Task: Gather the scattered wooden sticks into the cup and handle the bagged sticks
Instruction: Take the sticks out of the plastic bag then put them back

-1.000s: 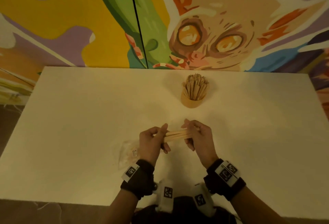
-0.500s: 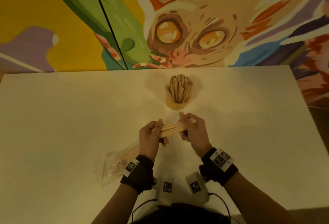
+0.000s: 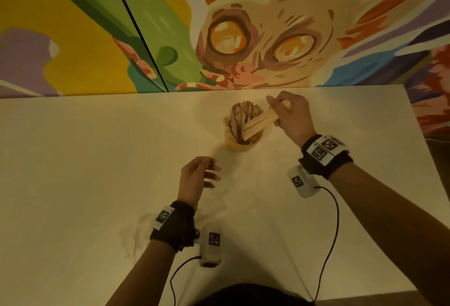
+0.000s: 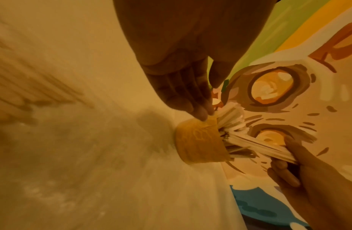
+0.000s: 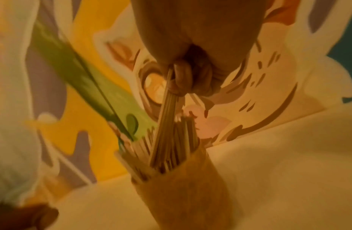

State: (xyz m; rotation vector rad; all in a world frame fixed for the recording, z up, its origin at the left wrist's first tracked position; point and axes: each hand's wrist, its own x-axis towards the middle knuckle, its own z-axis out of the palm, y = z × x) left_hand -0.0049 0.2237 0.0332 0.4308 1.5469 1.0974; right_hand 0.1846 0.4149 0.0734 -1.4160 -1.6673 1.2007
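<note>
1. Now the cup (image 3: 239,143) stands upright on the white table (image 3: 85,159), near the table's far edge and just in front of the painted wall (image 3: 243,38); it is packed with wooden sticks (image 3: 239,114) that fan out above its rim.
2. Just right of the cup and above its rim, the right hand (image 3: 291,117) has its fingers curled tight around a bundle of sticks (image 3: 259,122). The bundle slants down and leftward, and its lower end is inside the cup's mouth among the sticks already there.
3. From the right wrist view the bundle (image 5: 167,124) fans out below the fingers (image 5: 183,77) and reaches into the cup (image 5: 181,194).
4. On the near side of the cup, a little to its left, the left hand (image 3: 197,179) hovers over the table with fingers spread and loosely bent, holding nothing. In the head view it is apart from the cup.
5. Nearer the person than the cup, a clear plastic bag (image 3: 136,235) lies crumpled on the table, partly hidden under the left wrist; whether it holds anything cannot be told.
</note>
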